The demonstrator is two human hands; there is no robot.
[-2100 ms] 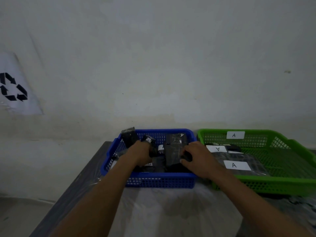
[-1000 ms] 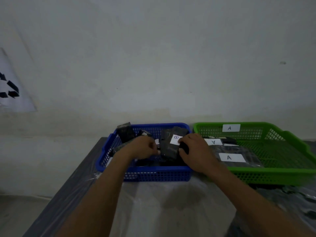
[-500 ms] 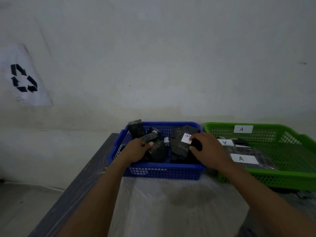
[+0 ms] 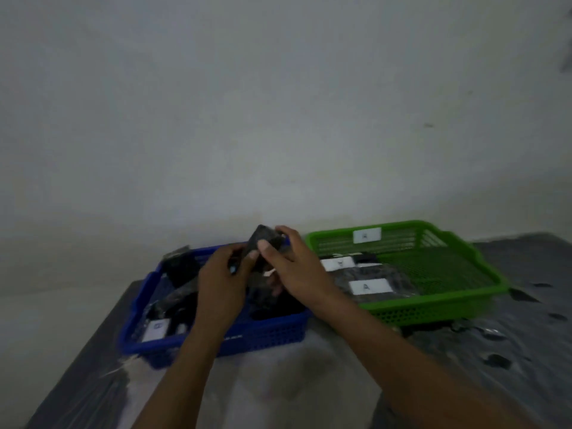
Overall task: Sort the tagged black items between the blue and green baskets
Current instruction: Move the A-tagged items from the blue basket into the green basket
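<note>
- Both hands, left hand [image 4: 221, 283] and right hand [image 4: 295, 270], are pinching one black item [image 4: 263, 243] held up above the blue basket [image 4: 263, 335].
- Its tag isn't readable, so it could easily land in the wrong basket, blue or green basket [image 4: 448, 305].
- The item's tilted, long axis running up-left; it's too blurry to tell more.

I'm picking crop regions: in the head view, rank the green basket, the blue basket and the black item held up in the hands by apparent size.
1. Green mesh plastic basket and blue mesh plastic basket: look similar, hands hide part of the blue one.
2. Black packaged item: clearly smallest.
</note>
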